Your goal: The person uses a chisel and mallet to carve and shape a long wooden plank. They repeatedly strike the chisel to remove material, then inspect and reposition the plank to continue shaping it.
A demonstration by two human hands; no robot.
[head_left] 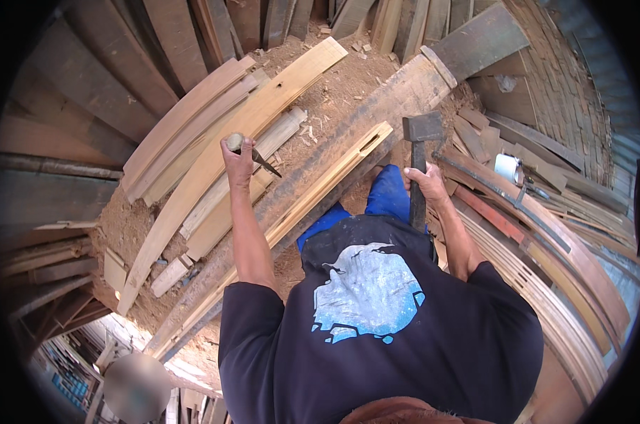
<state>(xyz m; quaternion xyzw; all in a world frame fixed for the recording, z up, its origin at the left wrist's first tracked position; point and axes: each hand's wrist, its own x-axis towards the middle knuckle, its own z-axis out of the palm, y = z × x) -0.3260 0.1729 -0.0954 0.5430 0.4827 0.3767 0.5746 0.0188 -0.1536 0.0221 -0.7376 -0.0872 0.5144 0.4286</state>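
Observation:
My left hand (pixel 240 161) is closed around the handle of a chisel (pixel 268 166), above the boards left of the beam. Its dark blade slants down toward the right, apart from the wood. My right hand (pixel 427 184) grips the shaft of a hammer (pixel 423 128), its dark blocky head upright beyond the fist. Between the hands, a long narrow piece of pale wood (pixel 327 182) lies along a thick worn beam (pixel 348 113). A slot (pixel 371 143) is cut near its far end. My blue-clad legs are beside the beam.
Curved boards (pixel 221 152) lie on sawdust-covered ground (pixel 341 81) at the left. Planks (pixel 101 63) lean around the far and left sides. At the right are stacked curved pieces (pixel 581 275), a red strip (pixel 488 213) and a white can (pixel 507 168).

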